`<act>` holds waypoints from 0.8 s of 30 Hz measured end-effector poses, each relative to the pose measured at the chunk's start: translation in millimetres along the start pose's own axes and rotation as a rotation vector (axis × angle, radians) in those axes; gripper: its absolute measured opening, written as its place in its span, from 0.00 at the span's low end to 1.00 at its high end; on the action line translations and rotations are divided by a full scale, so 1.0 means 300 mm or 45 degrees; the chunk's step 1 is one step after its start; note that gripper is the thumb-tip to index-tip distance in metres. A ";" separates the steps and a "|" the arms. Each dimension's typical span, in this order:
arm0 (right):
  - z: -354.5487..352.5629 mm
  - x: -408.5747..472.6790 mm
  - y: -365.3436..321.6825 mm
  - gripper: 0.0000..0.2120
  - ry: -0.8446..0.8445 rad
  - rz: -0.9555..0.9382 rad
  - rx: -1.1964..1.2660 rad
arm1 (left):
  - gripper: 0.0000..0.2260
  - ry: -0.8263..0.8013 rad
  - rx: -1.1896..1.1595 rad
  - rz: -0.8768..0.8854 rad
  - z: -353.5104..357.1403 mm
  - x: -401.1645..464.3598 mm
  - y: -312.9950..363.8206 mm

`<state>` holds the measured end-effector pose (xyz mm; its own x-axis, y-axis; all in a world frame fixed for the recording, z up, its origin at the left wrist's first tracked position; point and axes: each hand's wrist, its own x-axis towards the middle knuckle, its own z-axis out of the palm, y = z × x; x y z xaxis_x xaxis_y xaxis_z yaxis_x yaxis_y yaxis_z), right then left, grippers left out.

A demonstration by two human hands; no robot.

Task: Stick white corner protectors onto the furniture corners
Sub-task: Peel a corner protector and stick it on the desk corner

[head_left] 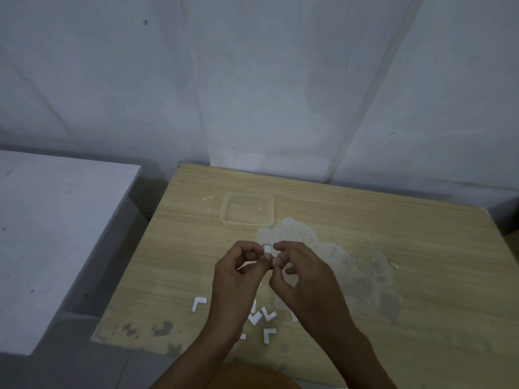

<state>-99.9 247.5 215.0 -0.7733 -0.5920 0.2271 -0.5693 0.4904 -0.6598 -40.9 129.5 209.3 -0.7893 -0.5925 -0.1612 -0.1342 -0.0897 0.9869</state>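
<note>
Both hands meet above the middle of a light wooden table [393, 248]. Between their fingertips is one small white corner protector [267, 249]; my left hand [238, 273] pinches it from the left and my right hand [300, 273] from the right. Much of the piece is hidden by fingers. Several more white L-shaped corner protectors [198, 304] lie loose on the table near its front edge, some partly hidden under my wrists. The table's far left corner [181, 165] and left front corner [97, 336] are bare.
A clear, shallow plastic container [224, 209] sits on the table beyond my hands. The tabletop has worn, peeled patches [351, 265] at centre right. A white surface [50, 234] stands to the left across a gap. White walls close the back.
</note>
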 end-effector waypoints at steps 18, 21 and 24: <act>0.008 -0.037 0.006 0.07 -0.025 0.005 0.200 | 0.05 -0.010 -0.279 -0.285 -0.027 0.005 -0.033; 0.012 -0.056 0.022 0.12 0.060 0.027 0.318 | 0.01 0.011 -0.145 -0.194 -0.043 0.006 -0.074; 0.041 -0.086 0.059 0.09 0.058 0.169 0.440 | 0.02 0.025 -0.007 -0.146 -0.063 0.010 -0.131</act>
<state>-86.7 263.6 188.8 -0.8500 -0.5051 0.1497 -0.3413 0.3116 -0.8868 -26.6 116.1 170.2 -0.7572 -0.5936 -0.2725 -0.2191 -0.1622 0.9621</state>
